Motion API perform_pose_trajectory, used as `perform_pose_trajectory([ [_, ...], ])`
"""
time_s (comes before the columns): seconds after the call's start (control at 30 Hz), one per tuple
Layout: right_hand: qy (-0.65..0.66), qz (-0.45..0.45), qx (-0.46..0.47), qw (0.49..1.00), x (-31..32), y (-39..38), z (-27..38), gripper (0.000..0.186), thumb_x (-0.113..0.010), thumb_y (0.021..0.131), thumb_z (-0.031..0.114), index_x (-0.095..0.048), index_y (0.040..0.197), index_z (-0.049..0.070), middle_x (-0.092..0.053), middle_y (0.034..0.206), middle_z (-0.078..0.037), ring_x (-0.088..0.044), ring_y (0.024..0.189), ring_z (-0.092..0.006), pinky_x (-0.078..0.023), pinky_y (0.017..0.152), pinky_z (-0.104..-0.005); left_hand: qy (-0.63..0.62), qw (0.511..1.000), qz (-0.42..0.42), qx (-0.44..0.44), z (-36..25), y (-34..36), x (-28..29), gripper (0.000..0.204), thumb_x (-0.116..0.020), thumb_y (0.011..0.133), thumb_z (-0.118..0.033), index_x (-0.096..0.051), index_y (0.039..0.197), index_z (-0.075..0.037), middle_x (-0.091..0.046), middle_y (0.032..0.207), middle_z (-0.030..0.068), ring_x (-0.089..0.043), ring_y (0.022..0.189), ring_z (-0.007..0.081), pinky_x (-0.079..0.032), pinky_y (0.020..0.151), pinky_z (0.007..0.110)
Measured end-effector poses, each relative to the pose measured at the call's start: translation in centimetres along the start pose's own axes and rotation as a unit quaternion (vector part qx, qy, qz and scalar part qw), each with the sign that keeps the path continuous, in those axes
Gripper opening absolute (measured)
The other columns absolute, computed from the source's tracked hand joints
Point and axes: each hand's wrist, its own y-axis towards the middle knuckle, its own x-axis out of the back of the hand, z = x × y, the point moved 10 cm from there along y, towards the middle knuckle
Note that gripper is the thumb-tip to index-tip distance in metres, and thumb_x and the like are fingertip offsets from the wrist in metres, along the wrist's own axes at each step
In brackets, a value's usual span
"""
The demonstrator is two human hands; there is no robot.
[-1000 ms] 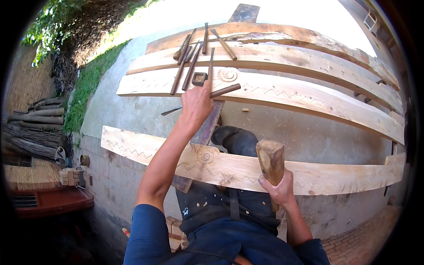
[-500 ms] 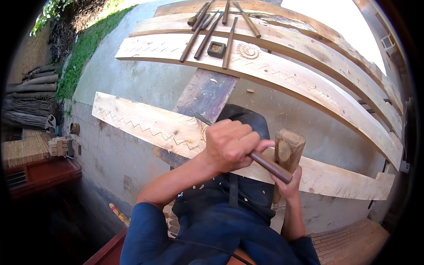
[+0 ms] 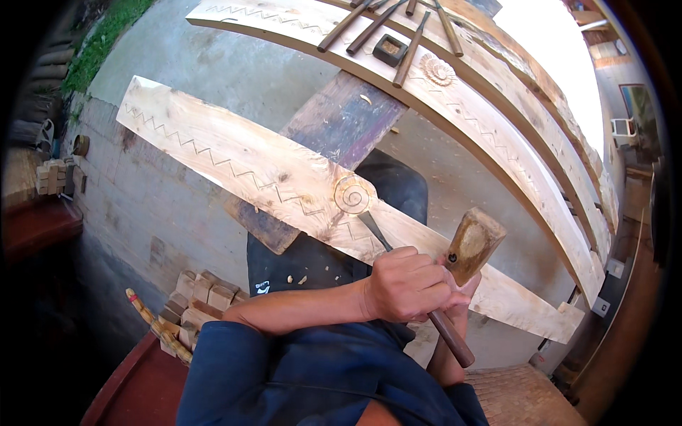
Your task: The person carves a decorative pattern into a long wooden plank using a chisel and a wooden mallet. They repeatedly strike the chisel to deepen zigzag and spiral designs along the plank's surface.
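My left hand [image 3: 405, 285] is closed round the handle of a carving chisel [image 3: 452, 341]. The steel blade slants up to the lower rim of a spiral carving [image 3: 353, 194] on a long pale plank [image 3: 234, 153], with the tip touching or very close to it. Zigzag lines run along the plank on the spiral's left. Just behind my left hand, my right hand [image 3: 463, 290] grips a wooden mallet [image 3: 474, 245] with its blocky head up. My left fist partly hides the right fingers and the mallet's handle.
A dark board [image 3: 348, 117] lies crosswise under the plank. Beyond, a second plank [image 3: 497, 131] carries a carved rosette [image 3: 436, 69], several chisels [image 3: 410, 60] and a small dark square box [image 3: 390, 50]. Wood blocks [image 3: 195, 302] are stacked at lower left beside a jointed wooden stick [image 3: 158, 323].
My left hand has drawn back toward me with the chisel, uncovering the spiral. Both hands are now closer together, and the whole view has tilted and shifted.
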Motion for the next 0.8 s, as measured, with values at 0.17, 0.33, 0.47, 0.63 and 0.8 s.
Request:
perform_pose_trajectory([
  [0.17, -0.005, 0.0, 0.01, 1.0, -0.6, -0.2, 1.0, 0.021, -0.08, 0.088, 0.011, -0.07, 0.101, -0.002, -0.069, 0.084, -0.004, -0.062, 0.067, -0.0117, -0.05, 0.059, -0.0279, -0.001, 0.999, -0.033, 0.008, 0.6, -0.2, 0.5, 0.042, -0.087, 0.08, -0.029, -0.05, 0.066, -0.013, -0.049, 0.066, 0.0001, -0.049, 0.055, 0.0166, -0.033, 0.05, 0.032],
  [0.33, -0.009, -0.002, 0.025, 1.0, -0.6, -0.4, 1.4, 0.025, -0.081, 0.088, 0.012, -0.068, 0.105, -0.002, -0.07, 0.087, -0.004, -0.062, 0.068, -0.0123, -0.051, 0.06, -0.0281, 0.012, 0.998, -0.062, 0.004, 0.6, -0.1, 0.5, 0.051, -0.089, 0.081, -0.032, -0.046, 0.063, -0.013, -0.043, 0.06, -0.0005, -0.043, 0.049, 0.0165, -0.029, 0.047, 0.032],
  [0.47, -0.028, -0.01, 0.016, 0.999, -0.6, -0.4, 1.4, 0.025, -0.082, 0.088, 0.012, -0.068, 0.105, -0.001, -0.07, 0.09, -0.005, -0.063, 0.072, -0.0127, -0.052, 0.064, -0.0283, 0.016, 0.998, -0.058, 0.003, 0.6, -0.1, 0.7, 0.047, -0.089, 0.079, -0.032, -0.048, 0.065, -0.013, -0.045, 0.063, -0.0005, -0.046, 0.053, 0.0166, -0.031, 0.049, 0.032],
  [0.63, -0.045, -0.003, 0.025, 0.999, -0.3, -0.3, 0.9, 0.026, -0.082, 0.088, 0.013, -0.068, 0.106, -0.001, -0.07, 0.091, -0.004, -0.065, 0.078, -0.0132, -0.053, 0.069, -0.0283, 0.019, 0.999, -0.041, 0.021, 0.9, -0.6, 0.5, 0.041, -0.087, 0.079, -0.031, -0.051, 0.069, -0.013, -0.049, 0.07, 0.0006, -0.05, 0.059, 0.0175, -0.034, 0.052, 0.033],
  [0.8, 0.006, -0.001, 0.015, 1.0, 0.2, -0.2, -0.8, 0.026, -0.082, 0.089, 0.015, -0.068, 0.106, 0.0, -0.069, 0.093, -0.003, -0.064, 0.081, -0.0127, -0.053, 0.07, -0.0289, 0.03, 0.997, -0.043, 0.062, 1.0, -0.8, -0.1, 0.041, -0.085, 0.082, -0.032, -0.052, 0.068, -0.013, -0.046, 0.07, 0.0022, -0.048, 0.06, 0.0204, -0.033, 0.055, 0.035],
])
